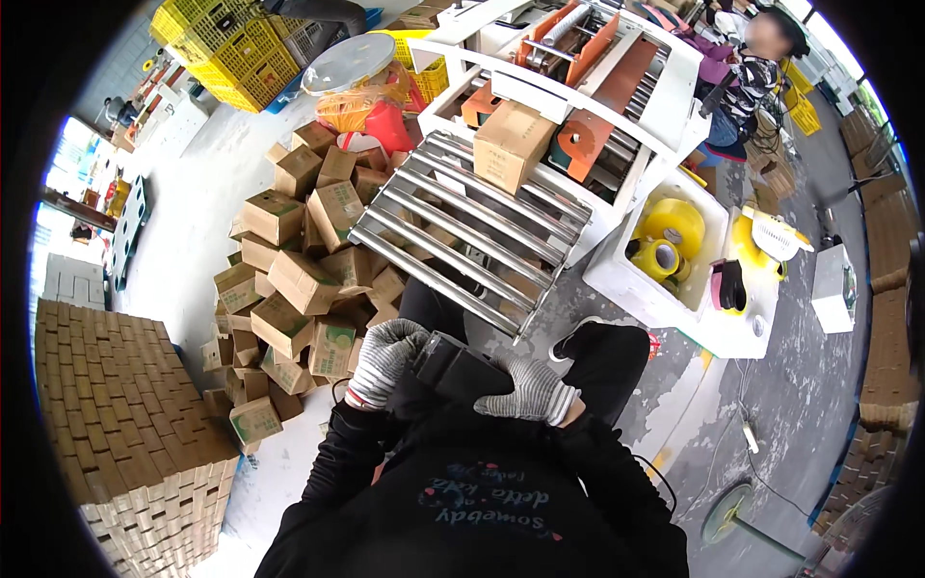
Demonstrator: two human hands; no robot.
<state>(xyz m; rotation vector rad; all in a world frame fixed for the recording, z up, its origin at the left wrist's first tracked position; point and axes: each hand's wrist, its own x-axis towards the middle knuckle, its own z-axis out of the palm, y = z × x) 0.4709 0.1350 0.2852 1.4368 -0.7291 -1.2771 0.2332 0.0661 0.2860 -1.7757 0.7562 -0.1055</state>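
Observation:
Both my hands wear pale striped knit gloves. My right hand [528, 390] grips the right end of a black box-shaped device [461, 370] above my lap. My left hand [387, 360] is closed against the device's left end, its fingertips partly hidden. What the device is exactly, I cannot tell. Just beyond it lies a roller conveyor [461, 238] with metal rollers. One closed cardboard carton [513, 144] rests on those rollers, by the opening of a white-framed machine [617, 114].
Many small cartons [301, 280] lie heaped left of the conveyor. Stacked brown cartons [125, 390] stand at the far left. To the right, a white foam box [617, 275] holds yellow tape rolls [665, 252]. Yellow crates [226, 53] are at the back; another person [756, 91] sits back right.

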